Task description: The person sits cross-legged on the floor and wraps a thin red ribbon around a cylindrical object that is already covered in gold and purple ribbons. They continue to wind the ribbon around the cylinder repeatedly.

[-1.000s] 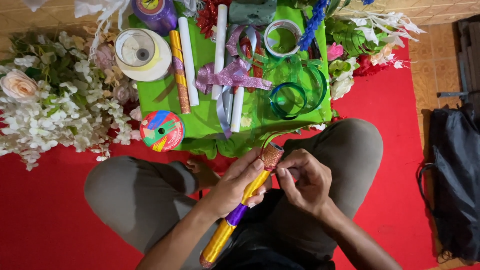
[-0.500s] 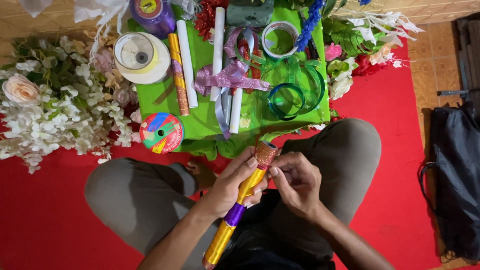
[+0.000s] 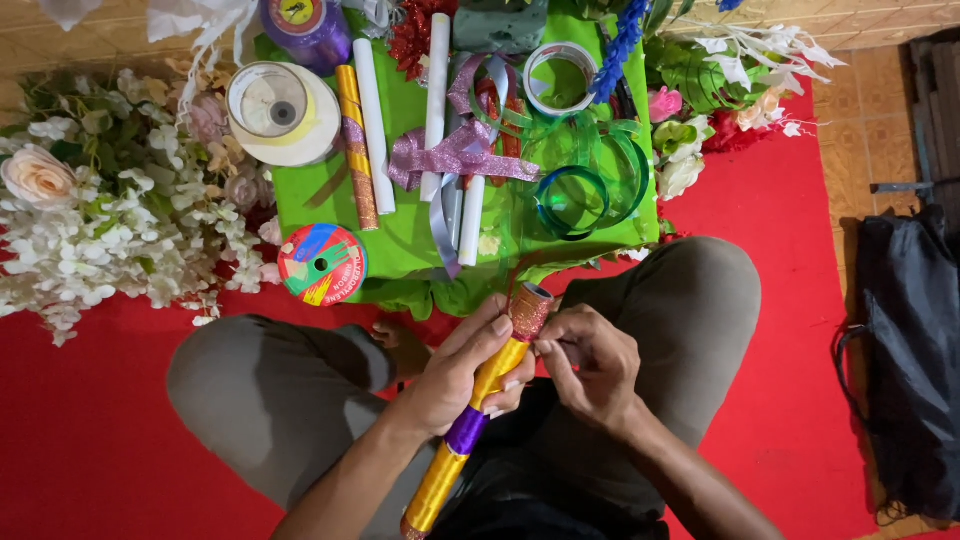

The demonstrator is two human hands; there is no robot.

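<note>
Two hands work on one long gold stick (image 3: 480, 400), which lies slanted across the person's lap. Compared with the picture of one second ago, the stick stands a little steeper and its glittery orange top end (image 3: 530, 308) sits slightly nearer to the green cloth (image 3: 400, 240); the right hand has also come closer to this top end. I judge from this that the wrapping work is now at the very tip of the stick, and not in the middle.

The left hand (image 3: 462, 372) is closed around the stick just below the glittery end, with the thumb along the shaft. Below this hand the stick shows a purple band (image 3: 466, 430) and then more gold, down to the lower edge of the picture. The right hand (image 3: 592, 368) is narrow, its fingertips pinched together and touching the side of the glittery end; it seems to hold a thin strip there, but this is too small to tell.

Beyond the stick's top end, on the green cloth, lie a colourful ribbon spool (image 3: 321, 264), white rolled sticks (image 3: 372, 125), a pink glitter ribbon (image 3: 455, 155) and green ribbon loops (image 3: 585, 185). White artificial flowers (image 3: 90, 240) lie left of the cloth, on the red carpet (image 3: 790, 330).
</note>
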